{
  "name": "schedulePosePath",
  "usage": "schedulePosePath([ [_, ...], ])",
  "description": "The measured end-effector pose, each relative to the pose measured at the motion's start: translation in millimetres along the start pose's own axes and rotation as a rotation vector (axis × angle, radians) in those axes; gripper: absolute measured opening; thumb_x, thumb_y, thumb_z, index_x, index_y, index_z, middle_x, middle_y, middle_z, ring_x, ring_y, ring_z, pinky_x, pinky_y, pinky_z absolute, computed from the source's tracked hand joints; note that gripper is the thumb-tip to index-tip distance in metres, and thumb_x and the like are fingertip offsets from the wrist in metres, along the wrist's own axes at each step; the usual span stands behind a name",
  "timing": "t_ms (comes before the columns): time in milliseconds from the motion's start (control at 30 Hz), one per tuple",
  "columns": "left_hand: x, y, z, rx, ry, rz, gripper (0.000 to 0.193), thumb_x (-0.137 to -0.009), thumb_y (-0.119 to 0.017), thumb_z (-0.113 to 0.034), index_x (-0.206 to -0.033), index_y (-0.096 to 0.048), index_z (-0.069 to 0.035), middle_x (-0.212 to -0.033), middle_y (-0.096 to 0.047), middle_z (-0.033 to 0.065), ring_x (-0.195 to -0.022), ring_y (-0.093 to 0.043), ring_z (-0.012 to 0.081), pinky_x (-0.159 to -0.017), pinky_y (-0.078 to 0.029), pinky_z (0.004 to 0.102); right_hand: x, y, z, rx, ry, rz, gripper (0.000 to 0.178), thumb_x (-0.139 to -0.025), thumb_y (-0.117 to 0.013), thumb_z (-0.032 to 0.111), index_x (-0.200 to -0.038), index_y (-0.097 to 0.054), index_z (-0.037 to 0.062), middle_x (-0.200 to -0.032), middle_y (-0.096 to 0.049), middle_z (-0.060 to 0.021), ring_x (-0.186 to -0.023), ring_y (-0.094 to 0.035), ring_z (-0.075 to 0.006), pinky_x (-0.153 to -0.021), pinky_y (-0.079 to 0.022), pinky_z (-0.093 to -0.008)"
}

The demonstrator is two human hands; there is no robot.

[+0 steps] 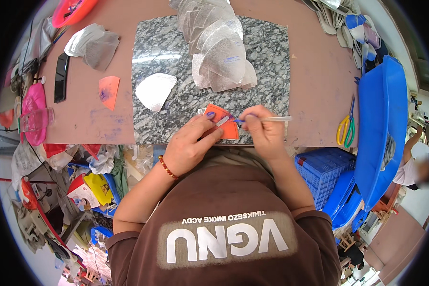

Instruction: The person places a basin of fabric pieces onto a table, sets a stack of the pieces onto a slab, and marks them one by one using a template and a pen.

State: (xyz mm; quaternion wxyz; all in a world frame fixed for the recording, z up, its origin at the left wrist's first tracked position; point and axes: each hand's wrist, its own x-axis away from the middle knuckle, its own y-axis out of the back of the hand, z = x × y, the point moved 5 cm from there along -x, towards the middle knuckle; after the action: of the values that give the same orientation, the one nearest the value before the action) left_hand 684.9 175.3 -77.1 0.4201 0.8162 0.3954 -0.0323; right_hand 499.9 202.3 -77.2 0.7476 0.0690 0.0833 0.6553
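Observation:
My left hand (188, 145), with a beaded bracelet at the wrist, presses its fingers and thumb on an orange fan-shaped template (230, 132) near the front of a speckled stone slab (162, 128). A small silvery strip shows in the template's middle, with purple ink smears around it. From the right, my right hand (266, 136) pinches a clear-barrelled pen (280, 118), its blue tip at the template's right edge. Left of the template lies a single silvery fan-shaped piece (156, 91). Beyond it, a long overlapping row of similar silvery pieces (221, 59) runs toward the far edge.
On the left of the brown table are another silvery stack (93, 44), an ink-stained orange piece (109, 92) and a black phone (61, 77). At right lie scissors (346, 125) with yellow and green handles, beside a large blue tub (376, 133). A blue crate (321, 174) stands below.

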Motion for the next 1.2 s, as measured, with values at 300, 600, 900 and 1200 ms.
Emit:
schedulePosePath([
  [300,0.9,-0.2,-1.0,-0.025,-0.007,-0.028,0.025,-0.073,-0.072,0.004,-0.097,-0.07,-0.004,-0.096,-0.061,0.011,-0.103,-0.065,0.0342,-0.088,-0.055,0.0445,-3.0,-24.0,9.0,0.308,0.311,0.012,0.008,-0.092,-0.065,0.012,-0.089,-0.065,0.0044,-0.075,-0.062,-0.0091,-0.059,-0.058,-0.0225,-0.055,-0.046,-0.0308],
  [600,3.4,-1.3,2.1,-0.032,-0.038,-0.031,0.021,-0.075,-0.067,-0.003,-0.096,-0.067,-0.003,-0.096,-0.06,0.0122,-0.104,-0.063,0.0345,-0.093,-0.053,0.0448,4.1,-35.9,15.9,0.36,0.43,0.051,0.011,-0.083,-0.072,0.012,-0.088,-0.062,0.0067,-0.079,-0.061,-0.008,-0.065,-0.063,-0.0272,-0.056,-0.049,-0.0366],
  [900,7.0,8.9,3.4,0.193,-0.06,-0.14,0.013,-0.081,-0.07,0.0,-0.094,-0.068,-0.001,-0.091,-0.063,0.0134,-0.097,-0.067,0.0307,-0.088,-0.055,0.0425,-20.4,-8.5,17.3,0.5,0.243,-0.019,0.019,-0.085,-0.069,0.015,-0.097,-0.061,0.0023,-0.093,-0.056,-0.0116,-0.081,-0.061,-0.0292,-0.065,-0.05,-0.0395],
  [1200,70.9,50.8,22.9,0.49,0.478,-0.953,0.015,-0.093,-0.056,0.009,-0.105,-0.06,0.0,-0.096,-0.061,0.0077,-0.089,-0.056,0.0127,-0.08,-0.045,0.024,2.5,-36.9,6.1,0.623,0.258,0.085,0.034,-0.079,-0.075,0.012,-0.11,-0.062,0.0072,-0.101,-0.055,-0.0063,-0.074,-0.063,-0.024,-0.061,-0.051,-0.035],
])
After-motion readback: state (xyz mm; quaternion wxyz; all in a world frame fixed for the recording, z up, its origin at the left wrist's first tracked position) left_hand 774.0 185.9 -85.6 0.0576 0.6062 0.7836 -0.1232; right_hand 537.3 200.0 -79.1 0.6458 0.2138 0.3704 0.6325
